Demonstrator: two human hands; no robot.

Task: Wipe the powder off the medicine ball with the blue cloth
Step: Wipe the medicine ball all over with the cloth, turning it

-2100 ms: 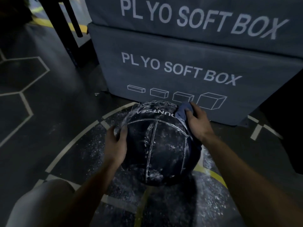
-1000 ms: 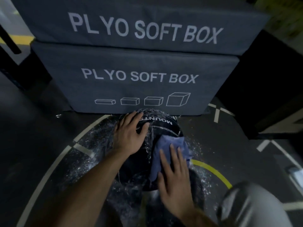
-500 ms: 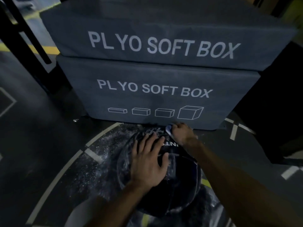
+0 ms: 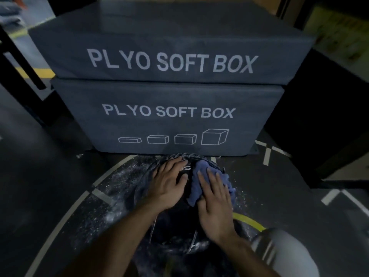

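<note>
The crumpled blue cloth (image 4: 207, 180) was pressed flat-palmed by the right hand (image 4: 214, 200) onto the black powder-dusted medicine ball (image 4: 175, 222); the left hand (image 4: 168, 183) was spread open on it, gripping nothing

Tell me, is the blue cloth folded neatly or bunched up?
Bunched up: the blue cloth lies crumpled, with ragged edges, under the flat right hand on the medicine ball.

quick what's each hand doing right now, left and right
Left hand: open, fingers spread flat on the dark round medicine ball, holding nothing.
Right hand: open, palm pressing the crumpled blue cloth against the ball.
</note>
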